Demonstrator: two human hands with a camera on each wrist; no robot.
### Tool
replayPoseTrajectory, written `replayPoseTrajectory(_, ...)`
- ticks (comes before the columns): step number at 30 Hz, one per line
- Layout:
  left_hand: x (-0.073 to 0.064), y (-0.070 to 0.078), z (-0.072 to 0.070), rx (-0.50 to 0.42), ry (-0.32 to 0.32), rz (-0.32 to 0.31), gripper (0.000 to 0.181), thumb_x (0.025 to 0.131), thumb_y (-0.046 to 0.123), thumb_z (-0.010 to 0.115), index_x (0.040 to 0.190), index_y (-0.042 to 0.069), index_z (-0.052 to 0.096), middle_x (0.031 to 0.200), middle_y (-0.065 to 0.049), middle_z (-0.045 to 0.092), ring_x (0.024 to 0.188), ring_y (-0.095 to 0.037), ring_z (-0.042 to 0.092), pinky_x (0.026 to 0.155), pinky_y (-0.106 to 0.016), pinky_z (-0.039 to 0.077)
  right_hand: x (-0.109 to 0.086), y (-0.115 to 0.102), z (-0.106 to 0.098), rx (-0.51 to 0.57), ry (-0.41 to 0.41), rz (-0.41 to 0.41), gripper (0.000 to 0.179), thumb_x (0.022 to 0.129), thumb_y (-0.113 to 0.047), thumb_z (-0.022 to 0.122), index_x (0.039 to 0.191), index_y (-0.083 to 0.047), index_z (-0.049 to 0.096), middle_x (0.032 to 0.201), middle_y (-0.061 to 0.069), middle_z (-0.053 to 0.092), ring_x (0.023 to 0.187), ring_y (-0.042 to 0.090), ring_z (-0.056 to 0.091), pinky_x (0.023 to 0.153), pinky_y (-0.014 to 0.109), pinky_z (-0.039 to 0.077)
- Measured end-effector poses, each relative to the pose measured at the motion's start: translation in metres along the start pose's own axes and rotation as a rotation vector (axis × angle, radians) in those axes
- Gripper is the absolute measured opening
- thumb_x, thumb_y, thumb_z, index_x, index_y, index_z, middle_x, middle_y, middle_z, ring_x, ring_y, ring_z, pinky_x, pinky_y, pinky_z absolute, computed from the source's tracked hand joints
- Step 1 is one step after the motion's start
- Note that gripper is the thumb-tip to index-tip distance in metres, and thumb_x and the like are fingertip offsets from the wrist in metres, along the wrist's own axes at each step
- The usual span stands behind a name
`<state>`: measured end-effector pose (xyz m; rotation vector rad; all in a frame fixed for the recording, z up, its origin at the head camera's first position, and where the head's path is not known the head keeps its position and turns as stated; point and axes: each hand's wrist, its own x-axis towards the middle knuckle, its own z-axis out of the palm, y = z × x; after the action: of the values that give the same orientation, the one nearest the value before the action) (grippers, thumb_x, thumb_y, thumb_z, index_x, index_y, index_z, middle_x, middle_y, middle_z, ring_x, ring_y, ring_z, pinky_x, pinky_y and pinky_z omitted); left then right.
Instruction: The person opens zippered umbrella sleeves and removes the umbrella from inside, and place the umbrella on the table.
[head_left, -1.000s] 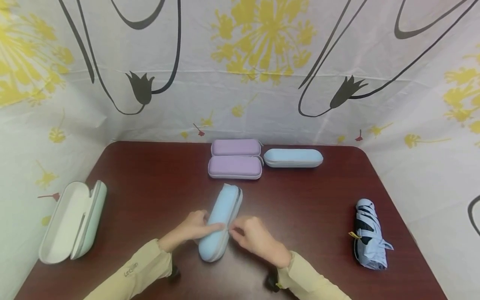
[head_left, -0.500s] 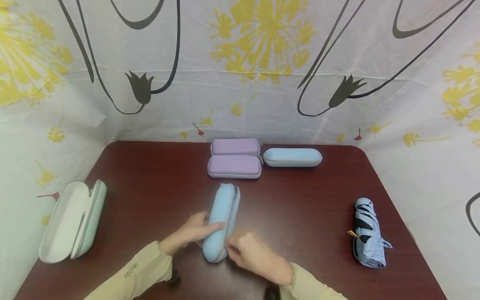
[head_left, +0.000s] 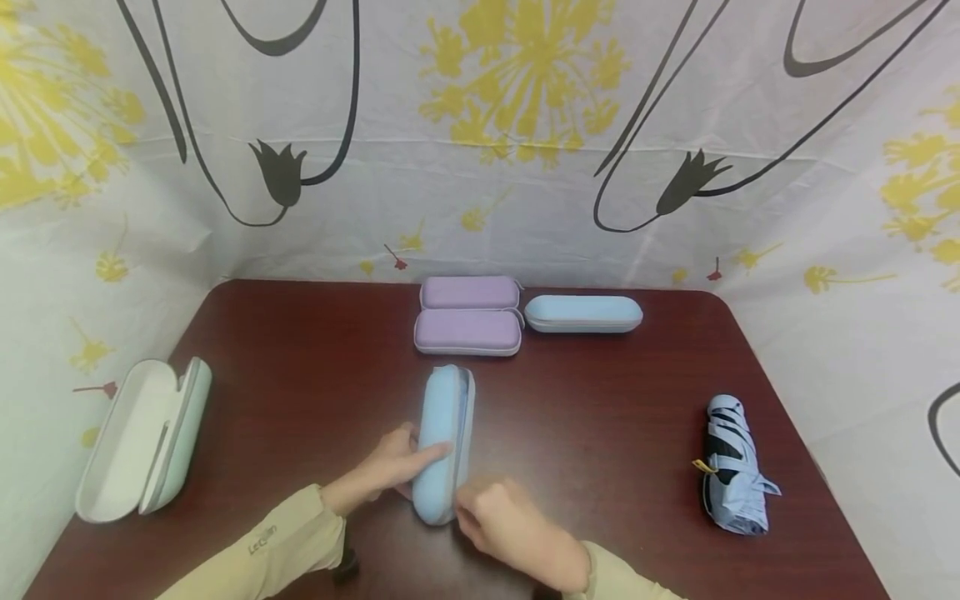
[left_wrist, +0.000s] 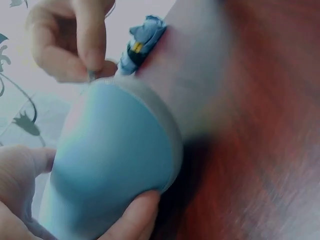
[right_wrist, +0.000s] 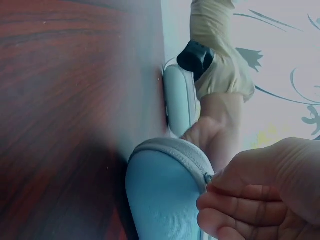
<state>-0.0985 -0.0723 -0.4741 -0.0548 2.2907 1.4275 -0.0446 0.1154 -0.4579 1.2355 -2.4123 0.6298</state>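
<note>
A light blue zip case point(head_left: 437, 417) stands lengthwise on the table, and a gap shows along its right seam toward the far end. My left hand point(head_left: 393, 462) grips it from the left, thumb across the top. At the near end of the seam is my right hand point(head_left: 510, 521). In the right wrist view its thumb and finger pinch the small metal zipper pull point(right_wrist: 208, 178) beside the grey zipper band point(right_wrist: 172, 148). The rounded near end of the case fills much of the left wrist view. What lies inside the case is hidden.
Two purple zip cases point(head_left: 468, 332) and another blue case point(head_left: 583, 312) lie along the back of the dark red table point(head_left: 615, 425). An open mint case point(head_left: 180, 450) with a white inside is at left. A folded light blue umbrella point(head_left: 735, 492) lies at right.
My right hand has drawn the zipper pull along the seam toward the near end. The seam's gap has widened at the far end, and the case has swung to point more straight ahead.
</note>
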Motion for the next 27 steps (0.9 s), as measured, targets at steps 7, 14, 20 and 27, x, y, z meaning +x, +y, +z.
replayPoseTrajectory(7, 0.008, 0.012, -0.005, 0.150, 0.011, 0.119, 0.083, 0.076, 0.040, 0.074, 0.130, -0.008, 0.034, 0.096, -0.026, 0.058, 0.062, -0.027, 0.062, 0.042, -0.038, 0.051, -0.007, 0.005, -0.006, 0.041, -0.014, 0.062, 0.026, 0.062, 0.001, 0.072, 0.064, -0.016, 0.053, 0.061, -0.009, 0.050, 0.058, 0.002, 0.044, 0.053, 0.009, 0.036)
replayPoseTrajectory(14, 0.041, 0.049, -0.044, 0.772, -0.050, 0.591, 0.086, 0.067, 0.018, 0.080, 0.140, 0.004, 0.037, 0.136, -0.019, 0.044, 0.119, -0.031, 0.047, 0.086, -0.047, 0.048, -0.010, 0.007, -0.008, 0.078, -0.058, 0.078, 0.024, 0.066, 0.002, 0.071, 0.065, -0.015, 0.053, 0.062, -0.009, 0.051, 0.060, 0.002, 0.045, 0.055, 0.009, 0.037)
replayPoseTrajectory(20, 0.064, 0.061, -0.044, 1.258, -0.293, 1.017, 0.091, 0.055, -0.002, 0.076, 0.139, 0.017, 0.044, 0.149, -0.009, 0.033, 0.137, -0.030, 0.026, 0.110, -0.043, 0.023, -0.013, 0.009, -0.008, 0.075, -0.085, 0.091, 0.022, 0.067, 0.000, 0.072, 0.067, -0.015, 0.057, 0.064, -0.009, 0.054, 0.061, 0.003, 0.049, 0.057, 0.009, 0.040)
replayPoseTrajectory(27, 0.071, 0.057, -0.036, 1.398, -0.250, 1.207, 0.076, 0.056, 0.010, 0.079, 0.127, 0.022, 0.055, 0.132, -0.003, 0.052, 0.127, -0.025, 0.042, 0.109, -0.040, 0.027, -0.017, 0.013, -0.014, 0.057, -0.090, 0.101, 0.022, 0.067, 0.000, 0.072, 0.067, -0.015, 0.056, 0.064, -0.010, 0.054, 0.061, 0.002, 0.049, 0.056, 0.010, 0.039)
